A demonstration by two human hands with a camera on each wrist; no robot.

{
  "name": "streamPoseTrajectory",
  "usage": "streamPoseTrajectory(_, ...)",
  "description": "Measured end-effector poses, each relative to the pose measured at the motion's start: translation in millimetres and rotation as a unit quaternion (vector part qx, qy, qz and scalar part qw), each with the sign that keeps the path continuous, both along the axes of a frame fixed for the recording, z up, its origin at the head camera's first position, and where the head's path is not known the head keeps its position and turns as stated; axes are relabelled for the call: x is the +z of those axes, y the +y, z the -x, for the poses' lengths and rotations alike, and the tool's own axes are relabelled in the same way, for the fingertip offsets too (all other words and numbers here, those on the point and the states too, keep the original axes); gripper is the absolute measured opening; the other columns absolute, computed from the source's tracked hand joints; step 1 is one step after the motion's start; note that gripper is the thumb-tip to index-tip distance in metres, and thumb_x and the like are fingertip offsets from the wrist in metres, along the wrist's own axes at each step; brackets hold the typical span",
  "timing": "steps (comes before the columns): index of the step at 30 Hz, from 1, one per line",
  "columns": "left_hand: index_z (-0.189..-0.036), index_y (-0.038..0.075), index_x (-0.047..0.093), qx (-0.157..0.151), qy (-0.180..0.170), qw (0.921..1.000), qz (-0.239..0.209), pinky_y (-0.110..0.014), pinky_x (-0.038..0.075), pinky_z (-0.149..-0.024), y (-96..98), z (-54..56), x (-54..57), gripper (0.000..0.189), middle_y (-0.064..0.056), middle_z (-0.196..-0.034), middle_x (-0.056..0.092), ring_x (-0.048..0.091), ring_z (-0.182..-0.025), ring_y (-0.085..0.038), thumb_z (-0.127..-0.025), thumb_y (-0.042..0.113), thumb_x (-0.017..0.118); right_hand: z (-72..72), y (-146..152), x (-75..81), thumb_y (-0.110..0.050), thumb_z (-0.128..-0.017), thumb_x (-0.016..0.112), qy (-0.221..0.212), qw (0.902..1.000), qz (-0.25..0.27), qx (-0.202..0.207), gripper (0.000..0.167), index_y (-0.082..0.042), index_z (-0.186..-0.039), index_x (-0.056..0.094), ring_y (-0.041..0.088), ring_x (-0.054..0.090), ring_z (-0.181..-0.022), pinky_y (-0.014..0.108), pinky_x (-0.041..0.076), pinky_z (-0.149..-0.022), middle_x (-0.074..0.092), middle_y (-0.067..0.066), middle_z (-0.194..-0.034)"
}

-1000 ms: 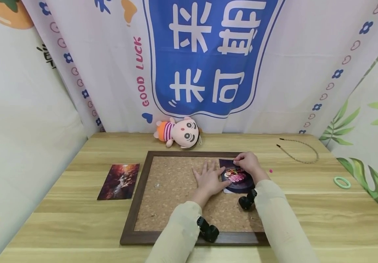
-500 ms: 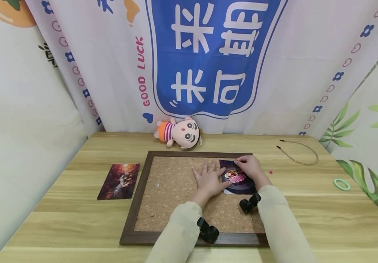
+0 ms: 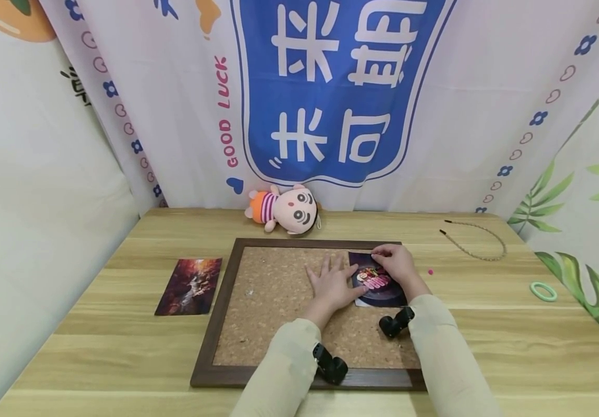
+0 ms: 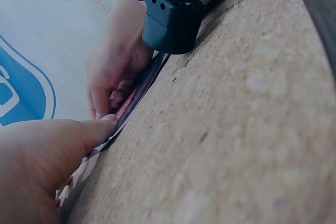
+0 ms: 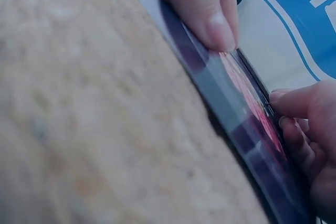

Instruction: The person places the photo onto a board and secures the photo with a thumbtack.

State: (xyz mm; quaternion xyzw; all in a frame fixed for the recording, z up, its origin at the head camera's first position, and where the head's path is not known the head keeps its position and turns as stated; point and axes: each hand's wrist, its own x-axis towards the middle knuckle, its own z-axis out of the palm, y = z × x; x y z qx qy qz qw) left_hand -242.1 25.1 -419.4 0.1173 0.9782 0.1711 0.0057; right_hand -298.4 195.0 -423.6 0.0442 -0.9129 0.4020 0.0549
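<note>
A printed food photo (image 3: 377, 282) lies near the top right of a brown-framed cork board (image 3: 268, 330). My left hand (image 3: 329, 285) is spread flat, its fingers on the cork and its thumb and index fingertip pressing the photo's left edge. At the photo's top edge, my right hand (image 3: 400, 267) has its thumb and index finger pinched together. Between those fingertips the right wrist view shows a tiny dark bit (image 5: 268, 106), apparently a pushpin, mostly hidden. The left wrist view shows the photo's lower edge (image 4: 122, 121) slightly lifted off the cork.
A dark red picture (image 3: 190, 286) lies left of the board. Behind the board is a plush doll (image 3: 284, 210). To the right lie a thin headband (image 3: 477, 240), a green ring (image 3: 543, 291) and a small pink dot-like item (image 3: 430, 271). A printed curtain (image 3: 174, 116) hangs behind the table.
My right hand has shifted slightly down and to the right along the photo's top edge. My left hand stays in place on the photo.
</note>
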Motion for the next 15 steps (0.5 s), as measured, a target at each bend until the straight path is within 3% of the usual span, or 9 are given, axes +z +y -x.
streamPoseTrajectory(15,-0.127,0.033,0.044,0.0,-0.002,1.0,0.002,-0.062,-0.004,-0.09,-0.4,-0.5,1.2,0.058,-0.001,-0.141,0.021,0.008,-0.128,-0.027,-0.075,0.059,0.05,0.8,-0.7,3.4,-0.013,-0.08,0.061,0.0,0.9999,-0.005,-0.011,0.011,-0.003,-0.08,0.066,0.023,0.053,-0.073,0.034,0.04,-0.064,0.062,0.01,-0.081)
